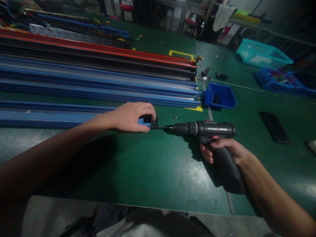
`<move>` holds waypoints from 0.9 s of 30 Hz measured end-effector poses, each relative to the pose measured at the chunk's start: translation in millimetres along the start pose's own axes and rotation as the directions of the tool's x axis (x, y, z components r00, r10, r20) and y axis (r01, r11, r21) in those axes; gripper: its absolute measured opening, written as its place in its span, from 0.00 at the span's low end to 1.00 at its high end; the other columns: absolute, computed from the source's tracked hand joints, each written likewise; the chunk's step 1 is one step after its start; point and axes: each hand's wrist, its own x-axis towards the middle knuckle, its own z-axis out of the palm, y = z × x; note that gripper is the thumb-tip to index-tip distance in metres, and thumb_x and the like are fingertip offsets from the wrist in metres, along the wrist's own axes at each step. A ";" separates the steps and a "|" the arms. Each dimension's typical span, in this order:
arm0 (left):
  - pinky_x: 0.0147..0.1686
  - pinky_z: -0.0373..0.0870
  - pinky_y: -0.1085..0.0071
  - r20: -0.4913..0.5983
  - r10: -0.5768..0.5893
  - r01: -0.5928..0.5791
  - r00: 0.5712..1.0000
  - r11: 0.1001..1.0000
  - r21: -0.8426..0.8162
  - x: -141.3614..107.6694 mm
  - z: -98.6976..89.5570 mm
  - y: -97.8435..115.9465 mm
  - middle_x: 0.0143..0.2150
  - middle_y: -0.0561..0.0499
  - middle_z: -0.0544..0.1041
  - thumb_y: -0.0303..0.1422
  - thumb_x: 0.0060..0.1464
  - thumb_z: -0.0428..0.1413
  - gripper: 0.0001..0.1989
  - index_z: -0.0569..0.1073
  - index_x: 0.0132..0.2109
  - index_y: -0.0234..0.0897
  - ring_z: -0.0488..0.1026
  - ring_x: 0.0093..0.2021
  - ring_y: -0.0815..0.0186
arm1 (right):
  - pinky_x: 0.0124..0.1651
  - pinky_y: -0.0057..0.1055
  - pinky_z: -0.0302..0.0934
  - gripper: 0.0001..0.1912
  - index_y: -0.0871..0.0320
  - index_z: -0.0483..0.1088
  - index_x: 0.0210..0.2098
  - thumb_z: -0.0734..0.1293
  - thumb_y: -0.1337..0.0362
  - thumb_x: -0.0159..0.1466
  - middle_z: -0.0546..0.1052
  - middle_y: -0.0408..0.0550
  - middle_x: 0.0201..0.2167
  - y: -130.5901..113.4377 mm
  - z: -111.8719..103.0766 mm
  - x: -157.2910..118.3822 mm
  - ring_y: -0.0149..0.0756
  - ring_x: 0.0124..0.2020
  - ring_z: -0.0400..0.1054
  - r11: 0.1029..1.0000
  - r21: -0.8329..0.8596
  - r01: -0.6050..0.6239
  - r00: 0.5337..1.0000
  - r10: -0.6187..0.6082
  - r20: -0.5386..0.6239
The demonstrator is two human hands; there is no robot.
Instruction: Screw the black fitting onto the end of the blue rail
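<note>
- Nearest the camera: forearms (274,194), angled in from either side over green worktop (160,177).
- Right hand (229,148): fingers wrapped round the grip of a black power drill (214,129); trigger pressure, cannot tell.
- Left hand (130,118): fingers narrow, thumb and forefinger pinched about a black end piece (154,123) at the tip of a single blue rail (49,117).
- Drill bit (164,127): aimed left, seemingly touching the end piece; spin, or any screw at the tip, cannot tell.
- Step in hand, as judged: drill work at the end piece, bit roughly in line with the rail.
- Next move, as judged: calls for a firm left pinch, straight bit, steady push along the rail, thumb clear of any slip.
- Near the bit, on the worktop: tiny loose part (175,117), too small to name.
- Beyond: blue bin (227,98) with dark small parts; bundle of red, black and blue rails (98,75), roughly parallel.
- Out right: dark flat slab (275,127).
</note>
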 end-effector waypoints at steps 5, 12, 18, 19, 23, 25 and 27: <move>0.56 0.68 0.64 -0.009 0.005 -0.005 1.000 1.000 -0.013 -0.4 0.4 -0.6 0.59 0.50 0.79 0.42 0.61 0.61 0.15 0.79 0.52 0.44 0.77 0.56 0.58 | 0.41 0.31 0.73 0.14 0.68 0.81 0.46 0.75 0.62 0.69 0.81 0.51 0.32 0.2 2.0 -0.1 0.38 0.34 0.81 1.000 0.018 0.012 1.000 -0.012 0.010; 0.56 0.69 0.64 -0.007 0.001 -0.001 1.000 1.000 -0.008 0.1 0.8 -0.7 0.58 0.50 0.79 0.43 0.61 0.61 0.15 0.79 0.52 0.43 0.77 0.56 0.58 | 0.40 0.30 0.74 0.14 0.69 0.82 0.46 0.74 0.62 0.68 0.81 0.52 0.31 0.1 2.9 1.6 0.39 0.34 0.82 1.000 0.025 0.007 1.000 -0.007 0.000; 0.56 0.68 0.64 -0.020 0.011 -0.011 1.000 1.000 0.005 -0.9 2.4 -2.6 0.58 0.50 0.79 0.43 0.61 0.61 0.15 0.79 0.52 0.44 0.77 0.56 0.58 | 0.42 0.30 0.75 0.14 0.69 0.84 0.46 0.75 0.63 0.67 0.82 0.53 0.32 -2.4 3.6 1.4 0.40 0.34 0.82 0.998 0.066 -0.025 1.000 0.025 -0.009; 0.56 0.68 0.64 -0.019 0.010 -0.010 1.000 1.000 0.005 -0.9 2.3 -2.6 0.59 0.50 0.79 0.43 0.61 0.61 0.15 0.79 0.52 0.44 0.77 0.56 0.58 | 0.42 0.30 0.75 0.15 0.69 0.84 0.46 0.75 0.63 0.67 0.82 0.53 0.32 -2.8 3.8 1.3 0.40 0.35 0.82 0.997 0.066 -0.030 0.999 0.031 -0.011; 0.54 0.68 0.65 -0.019 0.007 -0.007 1.000 1.000 -0.005 -0.4 1.7 -1.2 0.59 0.50 0.79 0.43 0.61 0.61 0.15 0.79 0.52 0.44 0.78 0.56 0.58 | 0.42 0.31 0.75 0.15 0.69 0.84 0.46 0.75 0.63 0.66 0.82 0.53 0.32 -3.2 4.1 1.5 0.40 0.34 0.82 0.997 0.067 -0.036 0.999 0.038 -0.025; 0.54 0.68 0.65 -0.022 0.006 -0.007 1.000 1.000 -0.007 -0.1 1.4 -0.5 0.58 0.51 0.79 0.43 0.60 0.61 0.15 0.79 0.52 0.44 0.78 0.56 0.59 | 0.42 0.31 0.75 0.15 0.70 0.84 0.46 0.74 0.63 0.67 0.82 0.53 0.32 -3.0 4.3 1.8 0.40 0.34 0.82 0.997 0.067 -0.027 0.999 0.029 -0.031; 0.54 0.68 0.65 -0.020 0.000 0.000 1.000 1.000 -0.003 0.0 1.2 -0.2 0.58 0.50 0.79 0.42 0.60 0.61 0.15 0.79 0.52 0.44 0.78 0.55 0.58 | 0.42 0.31 0.75 0.15 0.70 0.84 0.46 0.74 0.63 0.67 0.82 0.54 0.32 -2.9 4.7 2.0 0.41 0.35 0.82 0.998 0.067 -0.021 0.999 0.024 -0.031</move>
